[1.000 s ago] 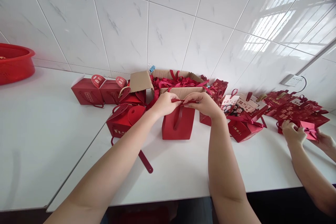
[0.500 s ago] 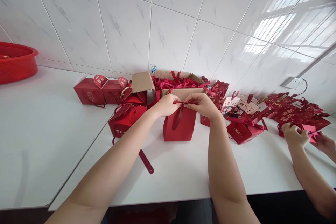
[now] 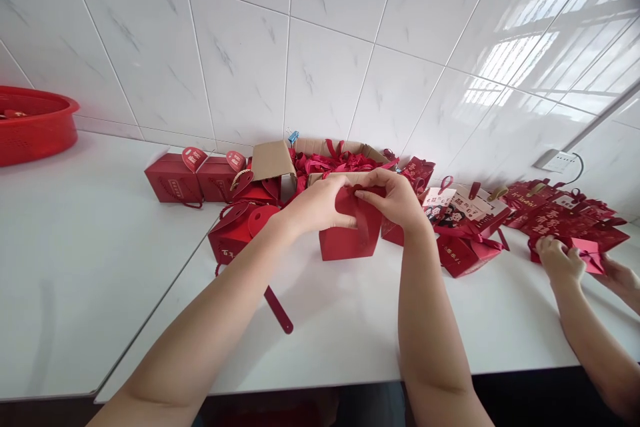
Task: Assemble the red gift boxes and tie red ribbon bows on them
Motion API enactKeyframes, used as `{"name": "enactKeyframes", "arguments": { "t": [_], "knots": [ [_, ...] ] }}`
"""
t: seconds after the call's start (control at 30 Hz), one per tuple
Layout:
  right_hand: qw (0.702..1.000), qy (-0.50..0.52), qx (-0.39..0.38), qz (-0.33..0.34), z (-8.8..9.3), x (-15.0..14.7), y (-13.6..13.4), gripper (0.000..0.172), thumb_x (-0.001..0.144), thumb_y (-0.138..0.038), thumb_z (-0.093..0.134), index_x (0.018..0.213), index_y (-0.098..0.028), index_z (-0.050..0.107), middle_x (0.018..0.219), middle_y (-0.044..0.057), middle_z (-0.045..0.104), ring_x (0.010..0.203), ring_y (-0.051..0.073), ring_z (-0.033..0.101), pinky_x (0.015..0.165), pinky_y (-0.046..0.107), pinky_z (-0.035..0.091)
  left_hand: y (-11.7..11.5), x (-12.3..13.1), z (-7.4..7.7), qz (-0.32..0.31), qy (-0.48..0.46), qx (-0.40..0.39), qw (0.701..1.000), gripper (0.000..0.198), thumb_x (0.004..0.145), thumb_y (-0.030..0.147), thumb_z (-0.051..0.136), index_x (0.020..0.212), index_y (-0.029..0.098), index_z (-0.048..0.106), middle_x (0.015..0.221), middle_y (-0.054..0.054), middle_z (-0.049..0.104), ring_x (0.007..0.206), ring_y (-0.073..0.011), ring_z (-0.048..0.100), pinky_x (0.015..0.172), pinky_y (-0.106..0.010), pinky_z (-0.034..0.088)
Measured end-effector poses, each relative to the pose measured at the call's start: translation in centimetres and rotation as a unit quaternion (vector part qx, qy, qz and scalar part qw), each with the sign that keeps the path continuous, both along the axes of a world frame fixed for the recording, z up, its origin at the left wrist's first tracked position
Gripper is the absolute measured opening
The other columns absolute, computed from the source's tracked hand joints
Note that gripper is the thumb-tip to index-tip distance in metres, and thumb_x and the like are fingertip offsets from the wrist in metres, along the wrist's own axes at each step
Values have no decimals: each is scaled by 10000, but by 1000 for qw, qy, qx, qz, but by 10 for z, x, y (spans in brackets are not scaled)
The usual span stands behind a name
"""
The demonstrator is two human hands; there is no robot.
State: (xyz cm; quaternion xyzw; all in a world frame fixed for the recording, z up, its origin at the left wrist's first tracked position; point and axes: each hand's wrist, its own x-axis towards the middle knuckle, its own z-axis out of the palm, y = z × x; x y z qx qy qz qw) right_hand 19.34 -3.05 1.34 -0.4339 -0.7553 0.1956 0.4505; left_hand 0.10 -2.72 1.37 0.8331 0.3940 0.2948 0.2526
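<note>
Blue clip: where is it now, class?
In the head view, the blue clip is just left of centre, at the back left corner of the cardboard box.

Red boxes [image 3: 345, 245] on white table [image 3: 330, 333]

2 arms [image 3: 215, 307] stretch forward, left hand [image 3: 323, 205] near right hand [image 3: 395, 199].

And now the left hand [image 3: 325, 205] blocks part of the red gift box [image 3: 349, 247], the right hand's [image 3: 395, 200] rear fingers are lost from sight, the cardboard carton's [image 3: 307, 145] front is mostly masked, the red basket [image 3: 43, 137] and a co-worker's forearm [image 3: 595, 340] run off opposite edges.
</note>
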Motion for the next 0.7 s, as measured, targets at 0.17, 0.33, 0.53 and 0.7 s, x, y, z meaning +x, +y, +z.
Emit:
{"name": "enactKeyframes", "arguments": {
  "t": [0.17, 0.33, 0.53, 0.7],
  "knots": [
    [995, 44, 67, -54, 10, -1, -12, 227, 765, -324, 671, 854, -235, 481, 838, 1, 605, 841, 180, 625, 719, 308, 497, -8, 3, 6, 49, -49, 164, 984, 694, 624, 555, 759, 1130, 201, 441, 1192, -100, 545, 1089, -283, 525, 867, -384, 445],
    [993, 73, 33, -85, 15, -4, -21, 293, 765, -362, 659, 920, -262, 431, 791, -10, 608, 756, 174, 619, 631, 296, 475, -11, 10, 5, 34, -27, 284, 958, 844, 525, 635, 795, 1141, 187, 432, 1162, -125, 504, 1098, -306, 469, 917, -423, 409],
    [984, 107, 47, -137, 15, -4, -14, 281, 748, -328, 657, 896, -257, 429, 745, -22, 586, 721, 156, 591, 634, 288, 460, -15, 7, 11, 162, -47, 297, 940, 519, 662, 668, 690, 780, 177, 570, 1041, -91, 494, 1091, -297, 438, 994, -479, 316],
    [977, 151, 37, -149, 12, -2, -9, 306, 722, -340, 678, 901, -259, 444, 724, -37, 583, 613, 128, 554, 528, 251, 419, -26, 1, 22, 124, -51, 175, 975, 410, 785, 567, 617, 636, 185, 615, 837, -37, 561, 996, -252, 509, 992, -466, 317]
  ]
}}
